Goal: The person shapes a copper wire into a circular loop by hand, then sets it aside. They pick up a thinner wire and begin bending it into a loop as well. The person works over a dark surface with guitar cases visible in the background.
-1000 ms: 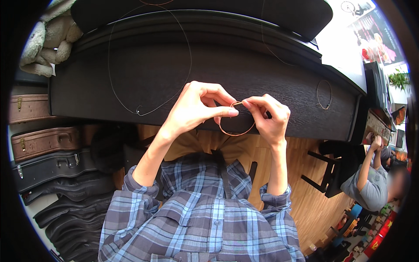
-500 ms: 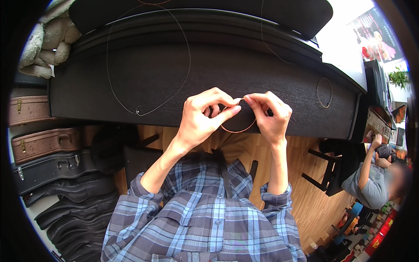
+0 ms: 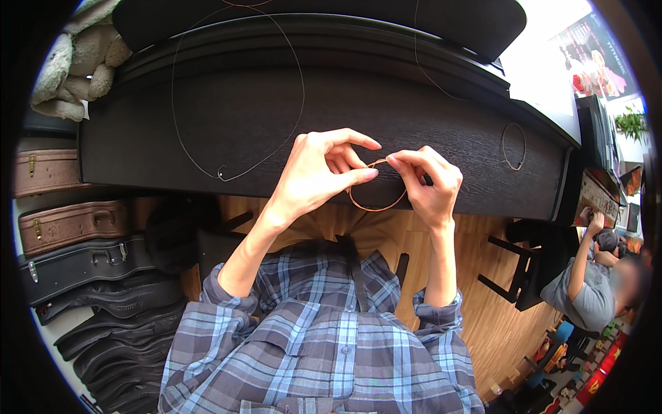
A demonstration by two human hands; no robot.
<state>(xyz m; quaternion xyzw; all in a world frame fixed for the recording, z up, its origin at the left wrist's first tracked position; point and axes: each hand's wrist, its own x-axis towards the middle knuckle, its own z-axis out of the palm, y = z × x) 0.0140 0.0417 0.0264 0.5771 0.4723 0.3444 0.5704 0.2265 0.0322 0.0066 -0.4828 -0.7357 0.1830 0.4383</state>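
Note:
A small coiled copper-coloured instrument string (image 3: pixel 376 209) hangs as a ring in front of the black piano-like cabinet. My right hand (image 3: pixel 431 183) pinches the top of the ring between thumb and fingertips. Beside it, my left hand (image 3: pixel 314 165) is open, thumb and index finger spread apart around the ring's upper left. Its thumb tip lies close to the string; whether they touch I cannot tell. The other left fingers are curled and partly hidden.
On the black cabinet (image 3: pixel 227 90) lie a large loose wire loop (image 3: pixel 303 103), a thin curved wire (image 3: pixel 418 62) and a small coiled string (image 3: pixel 524 145). Instrument cases (image 3: pixel 76 224) line the left. A stool (image 3: pixel 527 269) and a seated person (image 3: pixel 586 293) are at right.
My left index finger has lifted off the string, and the thumb and finger have parted. My right hand keeps its pinch in nearly the same place.

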